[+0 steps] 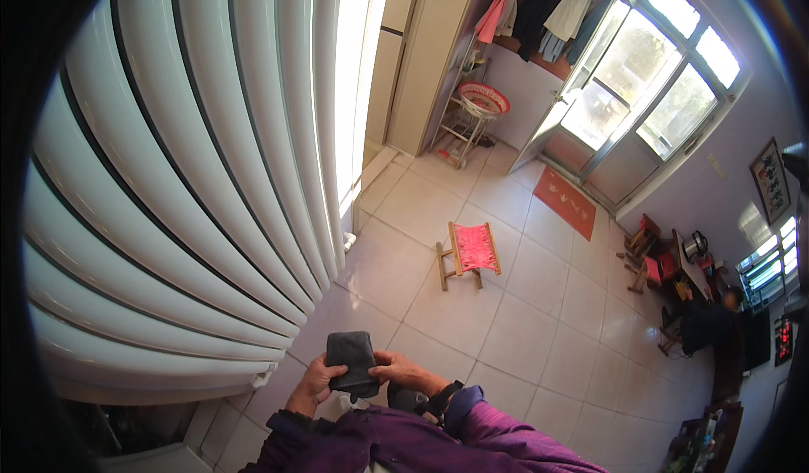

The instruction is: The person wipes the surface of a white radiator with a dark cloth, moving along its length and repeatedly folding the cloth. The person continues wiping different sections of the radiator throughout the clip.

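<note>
A dark grey folded cloth (350, 358) is held up in front of my body, between both hands. My left hand (316, 379) grips its left edge, thumb lying across the front. On the opposite side, my right hand (399, 370) pinches the right edge with the thumb on top. The fingers behind the cloth are hidden. Close on the left stands a tall white column radiator (208, 176) with rounded vertical tubes; neither hand touches it.
A folding stool (475, 247) with a pink woven seat stands on the tiled floor ahead. Beyond it are a washstand with a red-rimmed basin (484, 99), a red doormat (564, 202) and an open glazed door (572, 87). At right, a person (705, 324) sits beside a table (692, 264).
</note>
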The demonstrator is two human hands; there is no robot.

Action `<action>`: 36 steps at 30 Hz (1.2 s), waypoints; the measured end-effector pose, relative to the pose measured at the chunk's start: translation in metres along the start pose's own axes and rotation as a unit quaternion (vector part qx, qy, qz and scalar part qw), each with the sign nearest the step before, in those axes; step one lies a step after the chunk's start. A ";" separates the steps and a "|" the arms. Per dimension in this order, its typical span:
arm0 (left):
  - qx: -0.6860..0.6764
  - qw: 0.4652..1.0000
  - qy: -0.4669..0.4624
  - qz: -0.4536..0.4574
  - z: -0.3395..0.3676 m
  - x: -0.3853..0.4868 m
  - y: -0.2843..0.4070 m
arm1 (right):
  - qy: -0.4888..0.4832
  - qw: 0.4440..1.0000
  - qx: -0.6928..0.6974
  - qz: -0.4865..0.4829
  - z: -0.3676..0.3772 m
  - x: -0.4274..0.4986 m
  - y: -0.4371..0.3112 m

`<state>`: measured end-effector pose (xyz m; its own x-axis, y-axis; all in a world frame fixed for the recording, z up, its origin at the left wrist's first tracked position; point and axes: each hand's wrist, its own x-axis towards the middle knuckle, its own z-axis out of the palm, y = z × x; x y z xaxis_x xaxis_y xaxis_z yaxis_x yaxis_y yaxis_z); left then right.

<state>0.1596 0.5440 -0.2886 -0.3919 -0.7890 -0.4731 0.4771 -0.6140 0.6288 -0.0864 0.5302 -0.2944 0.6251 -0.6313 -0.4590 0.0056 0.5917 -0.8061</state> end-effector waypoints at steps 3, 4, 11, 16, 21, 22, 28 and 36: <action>0.025 0.999 0.043 -0.020 0.005 -0.003 0.005 | 0.018 0.999 -0.041 0.012 0.003 -0.001 -0.004; 0.009 1.000 0.012 -0.015 0.007 -0.006 0.007 | 0.002 1.000 -0.015 -0.007 0.004 -0.003 -0.004; -0.047 0.996 -0.038 -0.069 -0.004 -0.006 0.002 | 0.001 1.000 -0.008 -0.023 0.003 -0.001 -0.003; -0.004 0.997 0.034 -0.062 -0.003 0.003 -0.019 | 0.096 0.977 -0.178 0.073 0.006 -0.001 -0.002; -0.011 0.997 0.064 -0.039 -0.008 0.004 -0.020 | 0.121 0.989 -0.045 0.065 0.007 -0.002 0.005; 0.001 0.996 0.078 -0.033 -0.012 0.002 -0.020 | 0.120 0.989 -0.067 0.051 0.005 0.000 0.006; -0.228 0.951 0.195 0.073 -0.057 -0.005 -0.018 | 0.128 0.989 -0.043 0.066 -0.007 0.007 0.016; -0.340 0.886 0.239 0.206 -0.144 -0.019 -0.014 | 0.119 0.988 -0.054 0.080 -0.012 0.004 0.029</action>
<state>0.2737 0.5647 -0.3770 0.2254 -0.7684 -0.5989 0.9296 -0.0144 0.3684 -0.0932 0.5387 -0.3243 0.4094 -0.6420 -0.6482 -0.1691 0.6448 -0.7454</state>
